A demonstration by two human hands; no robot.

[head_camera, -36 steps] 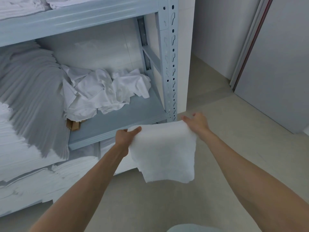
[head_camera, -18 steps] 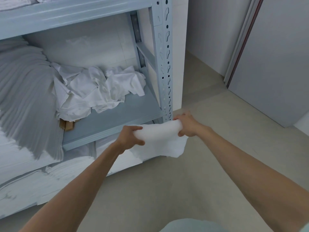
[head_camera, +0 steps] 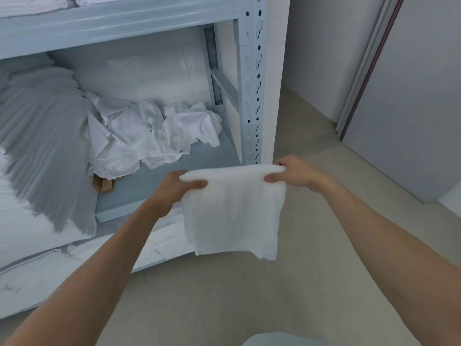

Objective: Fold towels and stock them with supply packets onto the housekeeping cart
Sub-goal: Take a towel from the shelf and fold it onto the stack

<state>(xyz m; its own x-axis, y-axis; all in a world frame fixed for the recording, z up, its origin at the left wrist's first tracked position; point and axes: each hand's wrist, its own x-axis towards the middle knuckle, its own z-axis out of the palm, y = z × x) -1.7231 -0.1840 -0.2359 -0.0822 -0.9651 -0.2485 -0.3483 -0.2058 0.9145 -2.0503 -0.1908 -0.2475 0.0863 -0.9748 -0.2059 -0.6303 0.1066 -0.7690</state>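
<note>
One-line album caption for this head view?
Both hands, left and right, hold a white towel beside linen shelves.

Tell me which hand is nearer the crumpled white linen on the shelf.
Left. The left hand grips the towel just below and right of the crumpled linen; the right hand grips the towel's far corner, beyond the shelf post.
</note>
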